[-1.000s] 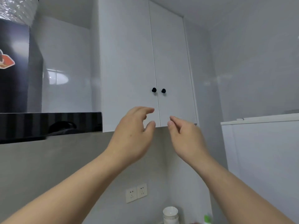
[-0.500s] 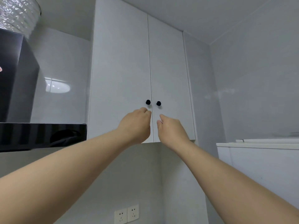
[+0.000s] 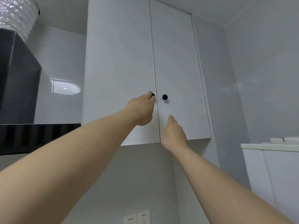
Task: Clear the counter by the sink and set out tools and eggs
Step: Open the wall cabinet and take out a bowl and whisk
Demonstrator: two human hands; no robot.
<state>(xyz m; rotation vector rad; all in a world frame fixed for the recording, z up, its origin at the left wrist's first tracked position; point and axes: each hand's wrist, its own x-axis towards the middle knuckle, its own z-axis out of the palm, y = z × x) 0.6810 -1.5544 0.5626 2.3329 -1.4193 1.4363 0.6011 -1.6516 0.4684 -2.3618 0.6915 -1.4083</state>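
A white wall cabinet (image 3: 126, 54) with two closed doors hangs in front of me. Each door has a small black knob. My left hand (image 3: 141, 109) reaches up with its fingers closed on the left knob (image 3: 153, 95), which is mostly hidden by them. The right knob (image 3: 164, 97) is free. My right hand (image 3: 174, 133) is lower, in front of the bottom of the right door (image 3: 178, 70), fingers together and pointing up, holding nothing. No tools or eggs are in view.
A black range hood (image 3: 19, 88) with a silver foil duct (image 3: 16, 15) fills the left. Two wall sockets (image 3: 137, 217) sit below the cabinet. The white top of a fridge (image 3: 271, 146) is at the right.
Both hands have risen towards the knobs as my view tilted up. My left hand has reached the left knob and closed on it; my right hand trails lower.
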